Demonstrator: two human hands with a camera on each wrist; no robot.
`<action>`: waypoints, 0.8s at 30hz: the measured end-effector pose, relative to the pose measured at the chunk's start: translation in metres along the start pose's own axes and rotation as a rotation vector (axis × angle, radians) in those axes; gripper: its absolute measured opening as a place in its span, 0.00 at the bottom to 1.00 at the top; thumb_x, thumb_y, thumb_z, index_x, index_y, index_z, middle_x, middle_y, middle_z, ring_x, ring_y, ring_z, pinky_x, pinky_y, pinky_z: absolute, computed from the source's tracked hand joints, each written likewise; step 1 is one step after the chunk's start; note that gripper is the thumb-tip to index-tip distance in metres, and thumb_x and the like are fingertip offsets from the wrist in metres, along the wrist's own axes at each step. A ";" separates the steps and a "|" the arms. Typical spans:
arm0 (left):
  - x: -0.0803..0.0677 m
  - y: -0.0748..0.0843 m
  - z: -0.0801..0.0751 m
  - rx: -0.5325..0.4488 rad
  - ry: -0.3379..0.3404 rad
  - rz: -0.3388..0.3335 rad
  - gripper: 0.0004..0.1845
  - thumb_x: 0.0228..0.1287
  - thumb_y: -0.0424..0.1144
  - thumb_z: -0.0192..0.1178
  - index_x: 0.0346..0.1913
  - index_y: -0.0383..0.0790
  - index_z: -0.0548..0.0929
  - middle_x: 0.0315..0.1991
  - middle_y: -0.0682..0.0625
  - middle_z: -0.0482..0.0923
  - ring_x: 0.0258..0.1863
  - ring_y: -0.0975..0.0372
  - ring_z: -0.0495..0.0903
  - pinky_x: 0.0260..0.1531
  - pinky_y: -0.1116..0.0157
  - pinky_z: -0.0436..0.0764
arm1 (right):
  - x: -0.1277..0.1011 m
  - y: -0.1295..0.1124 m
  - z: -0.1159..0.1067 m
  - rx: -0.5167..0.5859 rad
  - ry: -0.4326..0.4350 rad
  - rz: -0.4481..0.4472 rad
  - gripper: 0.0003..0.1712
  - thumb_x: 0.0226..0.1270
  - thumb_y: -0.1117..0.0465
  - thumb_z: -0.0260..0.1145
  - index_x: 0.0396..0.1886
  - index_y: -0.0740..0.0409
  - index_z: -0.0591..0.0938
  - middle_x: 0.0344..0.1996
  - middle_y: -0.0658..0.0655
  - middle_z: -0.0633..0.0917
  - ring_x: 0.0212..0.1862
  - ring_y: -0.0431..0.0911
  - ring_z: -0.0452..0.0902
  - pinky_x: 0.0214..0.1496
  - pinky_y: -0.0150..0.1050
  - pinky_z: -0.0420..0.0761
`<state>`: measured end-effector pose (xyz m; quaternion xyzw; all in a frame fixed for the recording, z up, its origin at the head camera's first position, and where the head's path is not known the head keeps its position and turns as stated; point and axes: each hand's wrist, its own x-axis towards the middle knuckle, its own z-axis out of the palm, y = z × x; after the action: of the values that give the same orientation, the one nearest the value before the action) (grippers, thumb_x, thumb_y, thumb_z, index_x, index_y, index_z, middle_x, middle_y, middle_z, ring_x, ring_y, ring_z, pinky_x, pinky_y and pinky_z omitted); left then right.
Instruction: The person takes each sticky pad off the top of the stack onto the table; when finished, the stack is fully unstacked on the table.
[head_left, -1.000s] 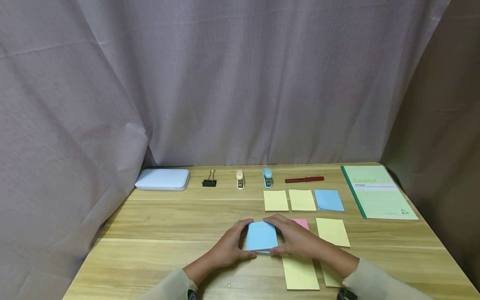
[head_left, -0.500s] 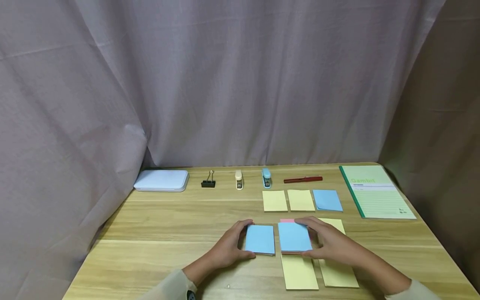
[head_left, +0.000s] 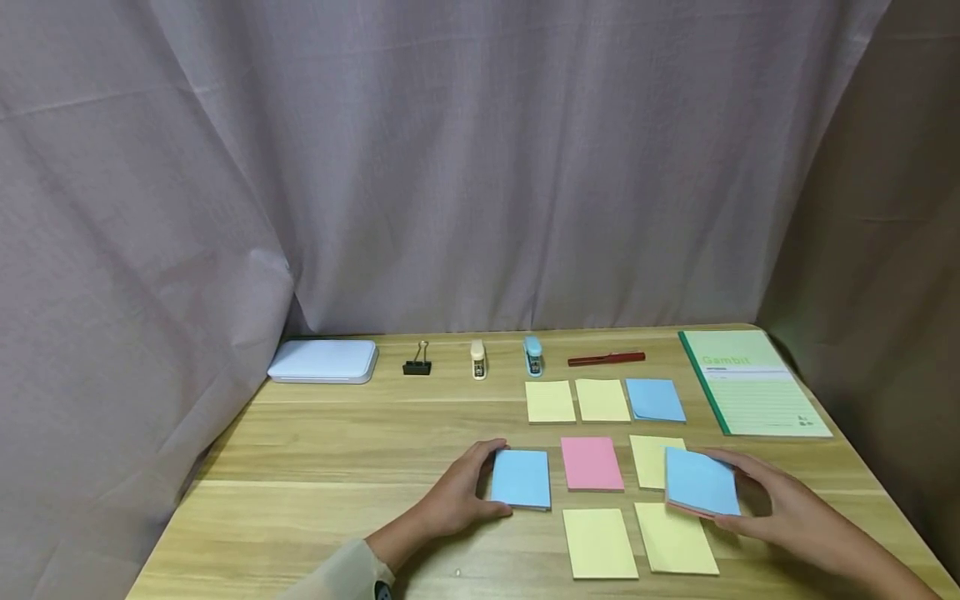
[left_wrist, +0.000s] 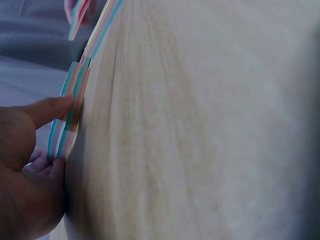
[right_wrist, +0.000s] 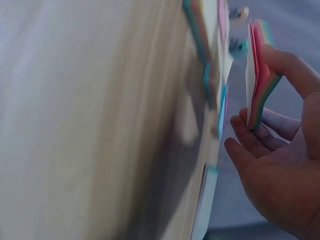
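Right now the blue-topped pad (head_left: pixel 701 482) is lifted just above the table (head_left: pixel 337 450), near its right side, gripped by the right hand (head_left: pixel 780 508). Meanwhile the left hand (head_left: pixel 457 492) curls around another blue pad (head_left: pixel 521 478) lying flat. Further back, a green notebook (head_left: pixel 753 383) reads "Gambit".

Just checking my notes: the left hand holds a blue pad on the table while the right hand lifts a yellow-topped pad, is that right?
Not quite: the pad in the right hand is a blue-topped pad, as the head view shows. The left hand does hold the blue pad on the table.
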<state>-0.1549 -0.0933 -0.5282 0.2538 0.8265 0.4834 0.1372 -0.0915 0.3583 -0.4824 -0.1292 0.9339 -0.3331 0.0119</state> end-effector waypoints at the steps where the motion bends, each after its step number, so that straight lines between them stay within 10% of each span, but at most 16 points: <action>1: 0.000 0.000 0.000 0.000 -0.001 -0.001 0.49 0.55 0.33 0.79 0.76 0.35 0.62 0.72 0.43 0.66 0.75 0.53 0.66 0.71 0.67 0.68 | -0.003 0.007 -0.002 -0.009 0.002 0.014 0.47 0.58 0.47 0.80 0.74 0.51 0.71 0.67 0.62 0.76 0.59 0.14 0.55 0.52 0.15 0.58; 5: 0.001 0.000 0.000 0.011 0.004 -0.003 0.49 0.55 0.33 0.79 0.76 0.36 0.62 0.72 0.43 0.67 0.74 0.53 0.66 0.71 0.67 0.68 | -0.011 0.030 -0.012 -0.094 -0.006 0.106 0.49 0.57 0.44 0.80 0.73 0.58 0.71 0.65 0.67 0.76 0.56 0.20 0.61 0.45 0.19 0.63; 12: 0.001 0.000 0.001 0.015 0.008 -0.004 0.49 0.55 0.33 0.79 0.76 0.35 0.62 0.71 0.43 0.67 0.74 0.53 0.67 0.71 0.67 0.69 | -0.008 0.051 -0.019 -0.215 -0.036 0.173 0.53 0.55 0.43 0.81 0.69 0.70 0.69 0.61 0.77 0.75 0.58 0.68 0.73 0.43 0.40 0.75; 17: 0.001 0.000 0.001 0.017 0.007 -0.001 0.49 0.55 0.33 0.79 0.76 0.35 0.62 0.71 0.43 0.67 0.74 0.53 0.67 0.72 0.66 0.68 | -0.007 0.057 -0.017 -0.230 -0.040 0.173 0.55 0.53 0.44 0.82 0.69 0.73 0.68 0.60 0.78 0.74 0.58 0.72 0.72 0.47 0.61 0.77; 24: 0.000 0.001 0.000 0.031 0.003 0.015 0.49 0.54 0.32 0.79 0.76 0.35 0.62 0.71 0.43 0.68 0.74 0.53 0.67 0.73 0.64 0.68 | -0.004 0.050 -0.017 -0.253 -0.052 0.180 0.57 0.50 0.42 0.82 0.70 0.72 0.68 0.61 0.79 0.73 0.58 0.73 0.72 0.48 0.63 0.77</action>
<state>-0.1550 -0.0925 -0.5277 0.2615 0.8321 0.4721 0.1283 -0.1016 0.4070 -0.5007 -0.0541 0.9756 -0.2071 0.0496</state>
